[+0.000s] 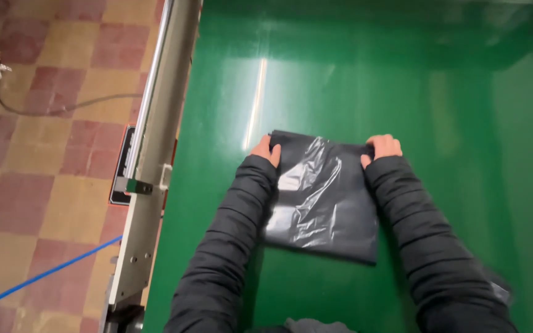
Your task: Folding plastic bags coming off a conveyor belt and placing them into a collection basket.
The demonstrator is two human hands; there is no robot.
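Only package here is a flat, shiny black plastic bag [325, 197], mid-frame, my hands pinching its top corners.

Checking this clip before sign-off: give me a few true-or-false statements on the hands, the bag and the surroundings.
1. Both hands hold the far edge of the black plastic bag. True: left hand, right hand.
2. The bag lies on a red surface. False: the surface is green.
3. A metal rail runs along the surface's left side. True.
4. The floor is plain grey concrete. False: the floor has checkered tiles.
5. A blue cable crosses the floor. True.
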